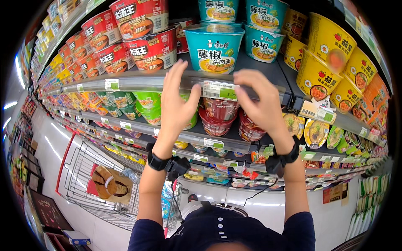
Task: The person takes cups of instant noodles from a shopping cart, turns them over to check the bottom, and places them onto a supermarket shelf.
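Observation:
Both my hands are raised before a supermarket shelf of instant noodle tubs. My left hand (179,100) is upright with its thumb spread, in front of the shelf's front edge (135,78), holding nothing. On the other side of a price tag (220,90), my right hand (260,98) curves inward, its thumb and fingers apart and nothing between them. Whether either hand touches the edge, I cannot tell. Just beyond, between the hands, a teal noodle tub (215,50) stands at the front, with another teal tub (219,11) farther back. A black strap with a small device circles each wrist.
Red tubs (154,51) are stacked at the left, yellow tubs (320,75) at the right. Dark red tubs (218,125) fill part of the shelf below. Behind me at left stands a wire shopping cart (81,200) holding a brown paper bag (124,185).

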A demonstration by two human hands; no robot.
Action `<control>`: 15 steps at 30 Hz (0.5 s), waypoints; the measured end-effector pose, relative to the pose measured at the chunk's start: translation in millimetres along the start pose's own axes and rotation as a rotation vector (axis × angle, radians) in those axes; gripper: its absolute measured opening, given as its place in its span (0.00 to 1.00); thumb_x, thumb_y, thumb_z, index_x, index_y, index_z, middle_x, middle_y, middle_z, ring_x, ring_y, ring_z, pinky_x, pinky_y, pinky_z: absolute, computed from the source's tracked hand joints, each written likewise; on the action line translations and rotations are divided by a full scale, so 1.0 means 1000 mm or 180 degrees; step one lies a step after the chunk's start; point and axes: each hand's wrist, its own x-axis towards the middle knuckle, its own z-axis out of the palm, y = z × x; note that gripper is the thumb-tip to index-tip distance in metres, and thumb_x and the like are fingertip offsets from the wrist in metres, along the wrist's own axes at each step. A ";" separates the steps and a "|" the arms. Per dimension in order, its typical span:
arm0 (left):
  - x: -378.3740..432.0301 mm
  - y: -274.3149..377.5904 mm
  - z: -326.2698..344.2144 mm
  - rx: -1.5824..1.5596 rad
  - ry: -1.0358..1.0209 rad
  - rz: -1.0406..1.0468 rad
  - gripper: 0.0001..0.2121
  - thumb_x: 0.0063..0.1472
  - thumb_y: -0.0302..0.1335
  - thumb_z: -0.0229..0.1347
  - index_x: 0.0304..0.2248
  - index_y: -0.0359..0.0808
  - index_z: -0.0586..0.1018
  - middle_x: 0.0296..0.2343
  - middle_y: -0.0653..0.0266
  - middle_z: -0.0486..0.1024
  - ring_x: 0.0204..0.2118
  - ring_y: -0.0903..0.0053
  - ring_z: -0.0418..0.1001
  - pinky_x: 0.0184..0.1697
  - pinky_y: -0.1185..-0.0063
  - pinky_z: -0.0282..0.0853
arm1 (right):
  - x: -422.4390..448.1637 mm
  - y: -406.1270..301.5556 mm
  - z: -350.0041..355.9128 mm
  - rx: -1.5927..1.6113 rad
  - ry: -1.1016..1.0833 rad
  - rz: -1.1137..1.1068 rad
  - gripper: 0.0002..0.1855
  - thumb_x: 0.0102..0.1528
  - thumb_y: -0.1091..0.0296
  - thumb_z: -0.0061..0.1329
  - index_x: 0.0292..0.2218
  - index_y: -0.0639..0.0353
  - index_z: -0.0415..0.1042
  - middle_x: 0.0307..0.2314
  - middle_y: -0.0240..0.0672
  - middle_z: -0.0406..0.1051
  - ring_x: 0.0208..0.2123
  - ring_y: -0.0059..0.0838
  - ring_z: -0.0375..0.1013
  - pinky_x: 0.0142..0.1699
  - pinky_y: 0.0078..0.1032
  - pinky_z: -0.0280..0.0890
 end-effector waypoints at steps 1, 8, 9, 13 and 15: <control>-0.013 0.003 -0.005 -0.0125 -0.0125 -0.0138 0.21 0.49 0.24 0.52 0.45 0.31 0.66 0.43 0.52 0.66 0.47 0.64 0.63 0.50 0.74 0.55 | -0.012 -0.005 0.000 0.0135 -0.0180 0.0056 0.08 0.43 0.76 0.48 0.29 0.64 0.67 0.30 0.41 0.68 0.34 0.39 0.68 0.39 0.28 0.63; -0.169 0.003 -0.033 -0.1070 -0.1392 -0.2245 0.16 0.51 0.27 0.53 0.39 0.30 0.70 0.36 0.55 0.72 0.38 0.69 0.70 0.43 0.77 0.63 | -0.140 -0.003 0.036 0.1204 -0.1861 0.0703 0.08 0.45 0.73 0.49 0.30 0.62 0.69 0.29 0.40 0.68 0.32 0.38 0.68 0.37 0.27 0.63; -0.205 0.002 -0.036 -0.1304 -0.1543 -0.2872 0.16 0.51 0.27 0.53 0.40 0.30 0.70 0.35 0.56 0.72 0.37 0.71 0.71 0.42 0.77 0.63 | -0.166 0.002 0.045 0.1361 -0.2225 0.1005 0.08 0.46 0.72 0.49 0.31 0.62 0.69 0.29 0.39 0.68 0.32 0.37 0.68 0.38 0.27 0.63; -0.338 0.023 -0.060 -0.1311 -0.1521 -0.4095 0.16 0.54 0.28 0.52 0.41 0.28 0.69 0.33 0.62 0.72 0.35 0.79 0.71 0.38 0.82 0.66 | -0.261 0.013 0.075 0.1832 -0.3364 0.2052 0.10 0.48 0.68 0.47 0.33 0.62 0.68 0.30 0.40 0.69 0.32 0.36 0.69 0.37 0.27 0.63; -0.371 0.043 -0.081 -0.0994 -0.1512 -0.4504 0.16 0.54 0.27 0.51 0.41 0.27 0.69 0.33 0.62 0.72 0.35 0.80 0.71 0.36 0.83 0.66 | -0.297 0.008 0.092 0.1898 -0.3595 0.2054 0.11 0.48 0.68 0.47 0.34 0.63 0.68 0.30 0.40 0.69 0.31 0.33 0.70 0.36 0.25 0.63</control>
